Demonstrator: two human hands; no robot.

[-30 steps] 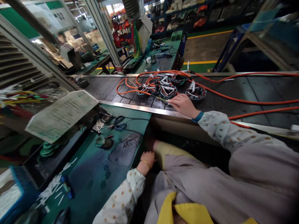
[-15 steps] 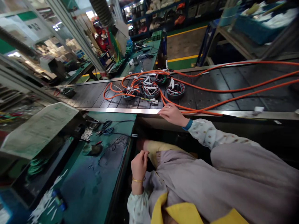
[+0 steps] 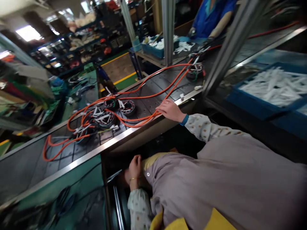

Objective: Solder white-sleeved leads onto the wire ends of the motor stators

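Note:
My right hand (image 3: 170,110), with a blue band at the wrist, lies over the near metal rail of the conveyor (image 3: 124,134). Its fingers are stretched out, and the fingertips touch or almost touch orange cables (image 3: 136,124) that cross there. Left of that hand, wound motor stators (image 3: 128,108) with white sleeves and red lacing sit on the belt, the cables looped around them. Low in front of my body, my left hand (image 3: 135,166) rests by my leg with curled fingers. Nothing shows in it.
A teal bench (image 3: 83,179) with blurred tools stands at the lower left. Blue bins (image 3: 254,102) of white sleeves are at the right, behind a metal post (image 3: 230,48). Across the conveyor a co-worker in blue (image 3: 211,19) handles another stator (image 3: 194,72).
My view has swung right, bringing the co-worker and bins into sight. The stators and cables have shifted left relative to my right hand. My left hand stays low by my leg.

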